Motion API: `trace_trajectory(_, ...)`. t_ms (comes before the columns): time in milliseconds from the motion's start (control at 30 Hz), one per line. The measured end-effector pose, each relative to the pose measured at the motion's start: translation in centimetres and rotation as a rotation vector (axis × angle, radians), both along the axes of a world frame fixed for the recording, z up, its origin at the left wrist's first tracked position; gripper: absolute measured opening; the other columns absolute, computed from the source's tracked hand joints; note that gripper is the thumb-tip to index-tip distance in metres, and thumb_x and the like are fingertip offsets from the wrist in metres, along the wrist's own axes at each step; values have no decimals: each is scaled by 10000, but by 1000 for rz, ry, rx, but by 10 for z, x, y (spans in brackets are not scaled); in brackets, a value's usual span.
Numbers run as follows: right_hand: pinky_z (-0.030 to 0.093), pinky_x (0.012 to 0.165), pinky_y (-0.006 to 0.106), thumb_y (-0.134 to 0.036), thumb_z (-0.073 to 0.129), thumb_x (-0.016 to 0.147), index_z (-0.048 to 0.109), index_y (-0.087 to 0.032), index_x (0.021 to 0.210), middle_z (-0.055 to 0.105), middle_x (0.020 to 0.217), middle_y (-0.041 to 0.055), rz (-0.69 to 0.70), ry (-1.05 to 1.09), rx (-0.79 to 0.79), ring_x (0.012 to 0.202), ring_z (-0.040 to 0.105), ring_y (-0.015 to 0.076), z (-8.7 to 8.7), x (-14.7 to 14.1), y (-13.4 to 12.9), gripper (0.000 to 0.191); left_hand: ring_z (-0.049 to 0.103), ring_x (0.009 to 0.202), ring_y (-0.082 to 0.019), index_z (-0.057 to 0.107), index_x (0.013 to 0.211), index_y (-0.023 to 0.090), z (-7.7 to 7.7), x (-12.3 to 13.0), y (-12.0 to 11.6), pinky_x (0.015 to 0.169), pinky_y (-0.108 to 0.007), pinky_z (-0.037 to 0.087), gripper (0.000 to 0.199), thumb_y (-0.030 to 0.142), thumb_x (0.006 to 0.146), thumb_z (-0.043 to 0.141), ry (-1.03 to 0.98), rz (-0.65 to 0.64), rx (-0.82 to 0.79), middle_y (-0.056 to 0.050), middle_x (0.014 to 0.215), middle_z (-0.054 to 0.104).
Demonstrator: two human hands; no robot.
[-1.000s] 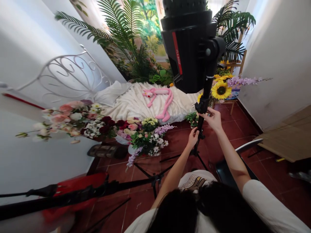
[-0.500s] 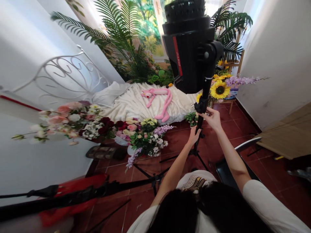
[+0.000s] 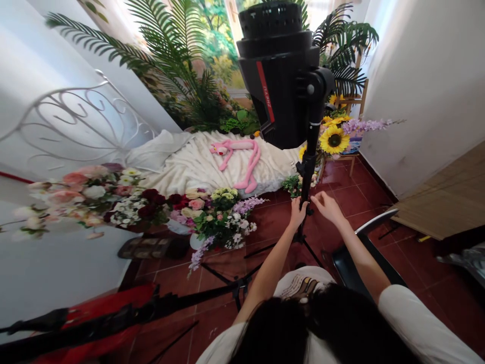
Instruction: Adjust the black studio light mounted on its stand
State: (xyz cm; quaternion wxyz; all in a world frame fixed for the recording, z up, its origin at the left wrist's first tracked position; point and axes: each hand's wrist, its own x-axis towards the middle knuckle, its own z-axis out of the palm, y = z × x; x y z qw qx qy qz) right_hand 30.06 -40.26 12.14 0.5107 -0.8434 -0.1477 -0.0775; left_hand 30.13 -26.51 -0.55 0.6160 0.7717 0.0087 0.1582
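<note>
A large black studio light (image 3: 278, 76) with a red stripe is mounted on top of a black stand (image 3: 307, 174). My left hand (image 3: 298, 213) is wrapped round the stand's pole below the light. Just right of the pole, at about the same height, is my right hand (image 3: 328, 206). Its thumb and fingertips are close together near a small knob (image 3: 310, 209) on the stand; whether they touch it or hold something is too small to tell. The stand's legs (image 3: 311, 252) spread on the red tiled floor.
A bed with a cream blanket (image 3: 189, 159) and a pink plush toy (image 3: 246, 146) lies ahead. Flowers (image 3: 223, 217) stand before it, sunflowers (image 3: 334, 139) to the right. A black chair (image 3: 350, 263) is beside my right arm. Another black stand (image 3: 182, 302) crosses the lower left.
My right hand has moved down from the upper clamp on the pole to near the lower knob. My left hand still holds the pole. The view has shifted slightly to the right.
</note>
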Motion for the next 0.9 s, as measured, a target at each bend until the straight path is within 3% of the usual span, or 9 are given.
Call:
trace_trajectory(67,465,643,286,-561,561,808,586,-212,758,671,711,37,-9,176,-72,640,624,174,-32,-10,-9,354,483,994,-210,581,995,215,0,0,0,968,-354,371,358,526,854,476,1,-2,-5,-64,939,525)
trace_trajectory(133,437,555,263,-611,483,832,563,-209,681,641,611,27,27,389,-20,539,592,157,-62,-19,-9,437,482,995,-207,577,993,214,-1,-1,0,968,-352,373,349,518,861,467,0,-3,2,-60,936,518)
trace_trajectory(200,379,455,227,-647,383,856,555,-189,649,620,565,31,55,596,139,459,540,126,-83,-27,-2,531,483,994,-204,572,998,210,-1,-1,0,963,-352,378,351,515,867,457,3,-4,11,-60,939,513)
trace_trajectory(267,302,393,201,-620,355,876,530,-175,626,582,528,19,46,732,382,397,460,93,-93,-32,10,539,487,991,-203,573,1001,205,-2,0,0,958,-354,385,366,523,867,449,7,-2,18,-65,946,516)
trace_trajectory(433,257,387,188,-234,446,873,339,-215,577,369,447,-73,157,889,1110,367,278,75,-90,-41,29,315,486,1048,-214,573,1038,194,-7,2,-1,1007,-380,358,403,537,859,458,22,20,7,-86,1004,536)
trace_trajectory(533,245,383,190,-80,395,820,294,-221,575,343,455,-70,133,838,1416,383,246,94,-88,-45,35,300,490,1050,-210,571,1047,195,-10,3,-1,1007,-374,357,403,535,850,481,24,25,-8,-83,1013,537)
trace_trajectory(800,257,385,209,-27,366,766,352,-222,572,399,487,-52,-44,855,1611,393,267,109,-91,-46,46,276,501,1028,-201,582,1037,202,-8,3,1,986,-354,374,386,527,855,481,23,-5,-6,-77,983,538)
trace_trajectory(900,304,412,200,-22,366,762,410,-219,594,397,481,-54,-30,890,1665,407,322,110,-91,-45,48,263,508,1058,-208,579,1083,196,-8,2,2,997,-366,371,433,547,852,473,41,-16,-1,-88,1013,559)
